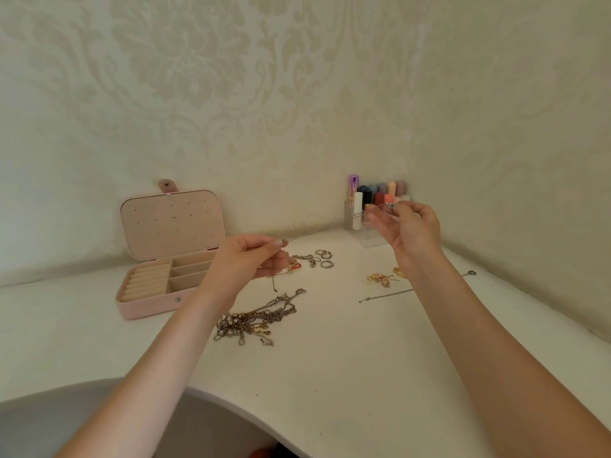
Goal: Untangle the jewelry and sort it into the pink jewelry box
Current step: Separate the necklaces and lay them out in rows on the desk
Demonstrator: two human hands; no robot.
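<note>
The pink jewelry box [148, 307] stands open at the left of the white table, its lid up against the wall. A tangled heap of gold and silver chains [256, 320] lies in front of me. My left hand [251, 259] pinches one end of a thin chain above the table. My right hand [411, 226] is raised higher and pinches the other end, near a small silver clasp [390, 205]. The chain between them is too fine to see clearly. Several silver rings [324, 257], a gold and red piece [294, 266], gold earrings [380, 279] and a thin silver chain [385, 296] lie loose.
A clear organiser [370, 226] with lipsticks and small tubes stands in the corner at the back right. A silver pin [469, 273] lies by the right wall. The table [347, 375] has a curved front edge near my body. Patterned wallpaper closes off the back and right.
</note>
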